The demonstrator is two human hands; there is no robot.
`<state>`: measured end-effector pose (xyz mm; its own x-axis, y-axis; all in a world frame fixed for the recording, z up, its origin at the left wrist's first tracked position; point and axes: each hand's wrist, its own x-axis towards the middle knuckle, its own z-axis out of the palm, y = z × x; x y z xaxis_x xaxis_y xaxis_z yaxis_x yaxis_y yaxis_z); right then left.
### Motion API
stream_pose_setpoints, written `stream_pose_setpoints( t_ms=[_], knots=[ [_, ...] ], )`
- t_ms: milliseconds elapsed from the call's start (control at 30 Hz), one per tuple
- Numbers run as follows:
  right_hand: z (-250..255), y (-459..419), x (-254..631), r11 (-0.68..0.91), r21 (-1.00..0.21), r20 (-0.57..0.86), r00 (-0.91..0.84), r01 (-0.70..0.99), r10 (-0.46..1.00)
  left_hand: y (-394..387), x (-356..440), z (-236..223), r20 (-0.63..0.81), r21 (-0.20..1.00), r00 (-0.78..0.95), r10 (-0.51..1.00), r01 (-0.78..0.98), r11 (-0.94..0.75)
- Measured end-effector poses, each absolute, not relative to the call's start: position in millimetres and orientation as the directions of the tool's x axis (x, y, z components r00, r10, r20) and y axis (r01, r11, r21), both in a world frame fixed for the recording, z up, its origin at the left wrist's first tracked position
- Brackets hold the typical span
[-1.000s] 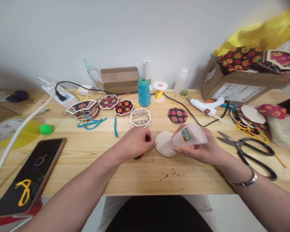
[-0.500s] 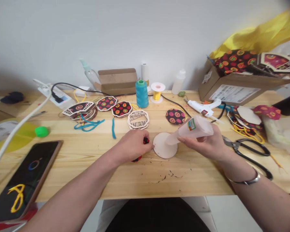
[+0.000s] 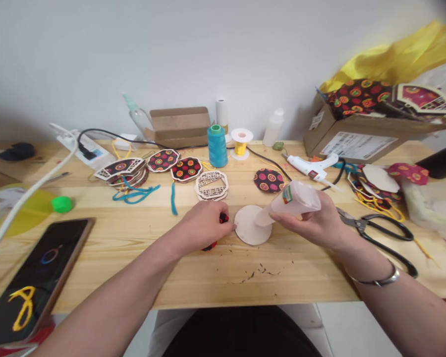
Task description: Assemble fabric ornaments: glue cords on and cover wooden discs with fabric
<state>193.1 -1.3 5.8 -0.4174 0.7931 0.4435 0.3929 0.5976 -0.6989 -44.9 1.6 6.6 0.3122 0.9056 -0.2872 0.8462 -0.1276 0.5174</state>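
Note:
A round whitish disc (image 3: 250, 235) lies flat on the wooden table in front of me. My left hand (image 3: 208, 223) is closed at its left side, thumb and fingertips pinching the rim. Black-and-red patterned cloth (image 3: 209, 246) peeks out from under this hand; most of it is hidden. In my right hand (image 3: 321, 223) is a translucent squeeze bottle (image 3: 297, 196) with a small coloured label. It is tilted, its nozzle pointing down-left at the disc's surface. Whether the tip touches the disc, I cannot tell.
Beyond my hands lie a wooden lattice piece (image 3: 211, 186), a patterned round (image 3: 268, 180), a teal thread cone (image 3: 217, 148) and a white glue gun (image 3: 314, 167). Scissors (image 3: 373, 230) rest at right, near a filled cardboard box (image 3: 360, 141). A phone (image 3: 40, 267) is at left.
The squeeze bottle and my right hand have shifted slightly left and down, with the nozzle lower over the disc. My left hand stays at the disc's rim.

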Motion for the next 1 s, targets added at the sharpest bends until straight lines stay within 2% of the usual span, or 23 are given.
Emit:
stream_pose_setpoints(
  t_ms=[333,533,700,1000],
  knots=[
    [4.4,0.6,194.5,0.61,-0.674,0.467,-0.4,0.417,0.789,1.3,-46.4,5.9,-0.293,0.507,0.307,0.905,0.853,-0.125],
    [9.8,-2.9,192.3,0.592,-0.726,0.432,-0.437,0.35,0.789,1.5,-46.2,5.7,-0.304,0.508,0.3,0.904,0.854,-0.113],
    [9.2,-4.6,185.3,0.612,-0.719,0.441,-0.466,0.329,0.767,0.4,-45.5,6.8,-0.305,0.533,0.309,0.901,0.839,-0.108],
    [1.8,-0.2,187.5,0.569,-0.73,0.495,-0.282,0.378,0.822,1.4,-45.6,5.9,-0.297,0.506,0.302,0.906,0.854,-0.119]
  ],
)
